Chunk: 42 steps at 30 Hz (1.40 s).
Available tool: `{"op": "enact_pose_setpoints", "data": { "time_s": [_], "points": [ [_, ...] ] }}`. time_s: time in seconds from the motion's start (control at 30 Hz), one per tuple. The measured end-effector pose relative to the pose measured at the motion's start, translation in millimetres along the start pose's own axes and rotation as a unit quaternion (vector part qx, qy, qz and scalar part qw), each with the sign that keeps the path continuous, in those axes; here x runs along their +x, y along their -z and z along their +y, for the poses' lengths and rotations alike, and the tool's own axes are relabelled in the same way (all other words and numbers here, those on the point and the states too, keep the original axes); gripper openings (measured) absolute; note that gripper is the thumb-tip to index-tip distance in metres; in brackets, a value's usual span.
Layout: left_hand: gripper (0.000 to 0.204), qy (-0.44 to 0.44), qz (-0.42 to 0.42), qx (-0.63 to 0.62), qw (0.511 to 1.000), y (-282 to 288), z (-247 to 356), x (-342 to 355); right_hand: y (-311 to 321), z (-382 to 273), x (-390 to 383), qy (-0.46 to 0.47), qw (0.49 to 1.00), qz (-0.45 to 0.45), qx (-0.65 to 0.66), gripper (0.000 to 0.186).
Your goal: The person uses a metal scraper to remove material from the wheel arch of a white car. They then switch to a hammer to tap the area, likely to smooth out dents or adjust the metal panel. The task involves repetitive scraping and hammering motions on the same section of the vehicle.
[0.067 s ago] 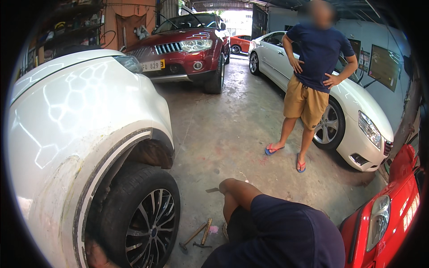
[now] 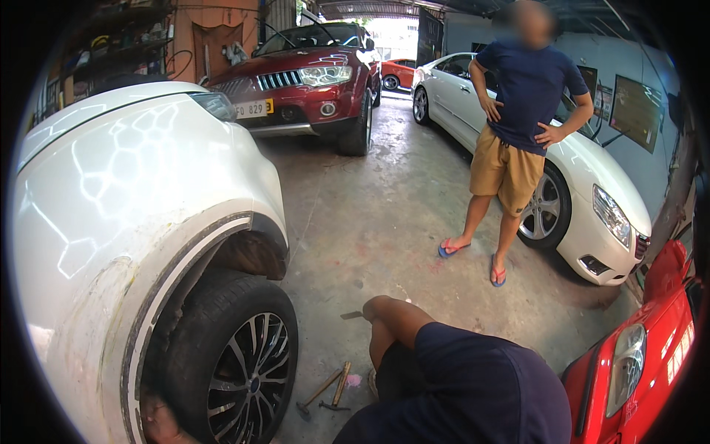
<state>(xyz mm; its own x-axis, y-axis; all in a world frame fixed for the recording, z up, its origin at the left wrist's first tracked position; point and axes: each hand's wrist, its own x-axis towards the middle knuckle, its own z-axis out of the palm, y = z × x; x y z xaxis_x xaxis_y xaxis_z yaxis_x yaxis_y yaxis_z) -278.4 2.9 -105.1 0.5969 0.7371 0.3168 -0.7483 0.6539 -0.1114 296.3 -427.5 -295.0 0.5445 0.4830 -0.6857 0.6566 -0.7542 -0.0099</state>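
Observation:
At the lower left, my left hand [image 2: 161,423] is low in the wheel arch of a white car [image 2: 140,185], beside the black tyre [image 2: 196,348]. The dim light there hides its fingers. At the lower right is a dark blue sleeve with a bare bent limb coming out of it. My right hand cannot be made out behind that bend. A flat grey blade [image 2: 351,315], like a scraper, shows just left of the bend; whether it is held is unclear. Two wooden-handled hammers [image 2: 337,394] lie on the floor between the wheel and my body.
A person [image 2: 525,96] in sandals stands ahead, hands on hips, near a white sedan [image 2: 466,96]. A dark red car [image 2: 310,81] is parked at the back. Close on my right is a red car body [image 2: 658,370]. Shelves [image 2: 118,44] line the far left.

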Motion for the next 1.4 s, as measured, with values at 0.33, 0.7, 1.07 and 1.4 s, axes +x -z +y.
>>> {"op": "enact_pose_setpoints", "data": {
  "time_s": [0.33, 0.7, 1.07, 1.4],
  "points": [
    [0.025, 0.036, -0.016, 0.046, 0.998, 1.6, -21.3, 0.7, -6.3, 11.8, 33.0, 0.017, 1.000, -0.008, -0.021, 0.038],
    [0.050, 0.027, -0.161, 0.202, 0.966, -36.9, -73.0, 1.4, 2.6, 12.5, 17.2, -0.001, 1.000, -0.011, 0.002, 0.040],
    [0.058, -0.064, -0.127, 0.289, 0.947, -24.1, -73.8, 5.3, 10.6, 8.1, -9.8, -0.007, 1.000, -0.012, 0.003, 0.039],
    [0.055, 0.014, 0.010, 0.189, 0.982, -35.7, -99.0, -18.0, -21.2, 60.2, 80.2, -0.024, 0.995, -0.073, -0.070, 0.044]
  ]
}}
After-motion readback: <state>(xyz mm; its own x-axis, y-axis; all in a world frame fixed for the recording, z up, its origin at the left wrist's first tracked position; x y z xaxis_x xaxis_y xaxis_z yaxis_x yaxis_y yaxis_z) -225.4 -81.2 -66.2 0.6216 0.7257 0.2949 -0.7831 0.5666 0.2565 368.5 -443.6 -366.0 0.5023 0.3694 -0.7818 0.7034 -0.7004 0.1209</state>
